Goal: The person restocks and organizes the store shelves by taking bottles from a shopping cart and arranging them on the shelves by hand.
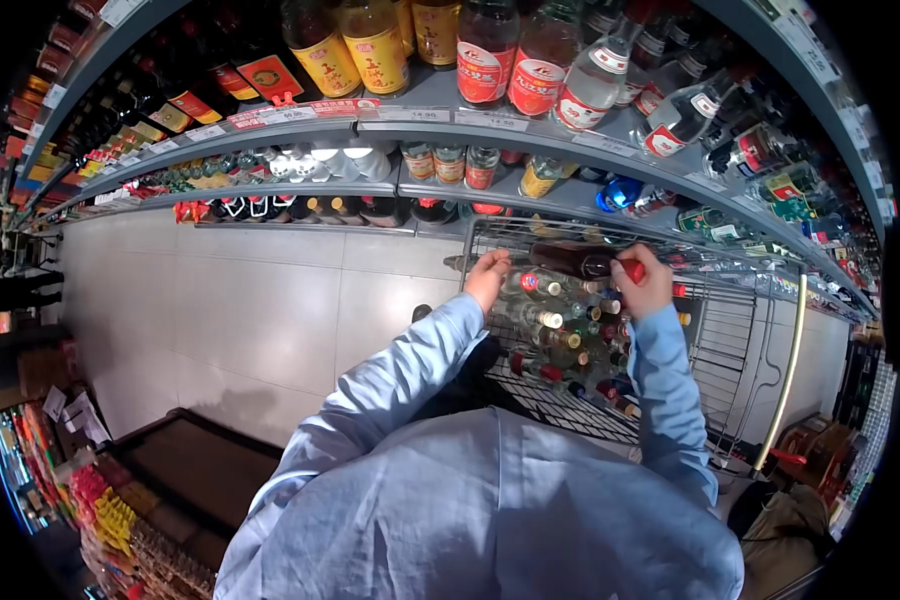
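Note:
My right hand (645,279) is closed around the red-capped neck of a dark bottle (570,260), which lies on its side at the shelf-side edge of the wire cart (725,345). On the other side of the cart, my left hand (487,280) is at the rim near the bottle's base, its fingers curled together; what they hold, if anything, is hidden. Between and below my hands, several clear and green bottles (550,320) lie in the cart with their caps toward the right.
Shelves (410,120) of bottles curve across the top, with yellow-labelled bottles (375,50) and red-labelled bottles (487,60). Pale floor tiles (270,300) lie left of the cart. A dark-topped stand (195,460) is at lower left. The cart's handle (782,375) is at right.

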Tool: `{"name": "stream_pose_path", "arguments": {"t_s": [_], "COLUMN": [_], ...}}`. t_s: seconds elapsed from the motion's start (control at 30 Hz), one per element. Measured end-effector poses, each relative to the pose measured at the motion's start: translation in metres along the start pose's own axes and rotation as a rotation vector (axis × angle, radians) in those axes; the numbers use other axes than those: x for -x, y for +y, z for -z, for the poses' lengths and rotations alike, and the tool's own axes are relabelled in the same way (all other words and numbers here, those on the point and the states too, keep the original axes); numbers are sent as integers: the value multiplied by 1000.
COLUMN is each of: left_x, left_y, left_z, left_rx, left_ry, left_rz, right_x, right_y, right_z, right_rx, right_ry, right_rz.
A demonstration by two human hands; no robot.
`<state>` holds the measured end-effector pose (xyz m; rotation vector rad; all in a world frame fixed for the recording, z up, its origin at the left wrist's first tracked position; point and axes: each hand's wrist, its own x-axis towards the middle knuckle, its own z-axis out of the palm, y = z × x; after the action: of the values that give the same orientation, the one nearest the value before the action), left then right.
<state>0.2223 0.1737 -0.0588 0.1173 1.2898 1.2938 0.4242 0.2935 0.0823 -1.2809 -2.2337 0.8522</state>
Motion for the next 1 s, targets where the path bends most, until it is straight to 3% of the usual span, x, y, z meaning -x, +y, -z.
{"name": "stream_pose_path", "arguments": {"t_s": [0.1, 0.17, 0.2, 0.33, 0.43, 0.5, 0.53, 0.57, 0.63, 0.73, 0.83, 0.87, 0.9, 0.97, 1.0], "left_x": [30, 71, 82, 156, 193, 210, 218, 225, 234, 245, 251, 250, 246, 264, 279], "left_y": [30, 60, 61, 82, 78, 87, 93, 100, 108, 113, 129, 139, 148, 187, 198], "left_z": [-26, -43, -47, -56, -50, -45, -42, -39, -29, -2, 29, 47, 68, 110, 120], "left_rx": [267, 424, 467, 495, 505, 397, 338, 279, 232, 71, 101, -59, -187, -915, -983], "left_ry": [-83, -536, -643, -787, -666, -597, -590, -589, -568, -538, -567, -516, -525, -428, -343], "left_rz": [315, 375, 399, 226, -34, -257, -305, -354, -433, -639, -638, -764, -848, -1142, -1139], "right_x": [24, 39, 45, 62, 64, 67, 68, 71, 75, 70, 75, 79, 77, 79, 81], "right_y": [-57, -86, -93, -104, -112, -113, -117, -132, -171, -176, -217, -242, -254, -288, -306], "right_z": [72, 109, 121, 133, 112, 86, 73, 61, 50, 32, 17, 9, -4, -31, -46], "right_rx": [-88, -140, -178, -446, -781, -1154, -1202, -1483, -1800, -1780, -1686, -1641, -1613, -1526, -1528], "right_ry": [26, 35, 33, 87, 259, 312, 271, 142, 140, -132, -33, 66, 80, 106, 103], "right_rz": [197, 265, 264, 274, 283, 109, 122, 128, 79, 583, 496, 372, 381, 348, 304]}}
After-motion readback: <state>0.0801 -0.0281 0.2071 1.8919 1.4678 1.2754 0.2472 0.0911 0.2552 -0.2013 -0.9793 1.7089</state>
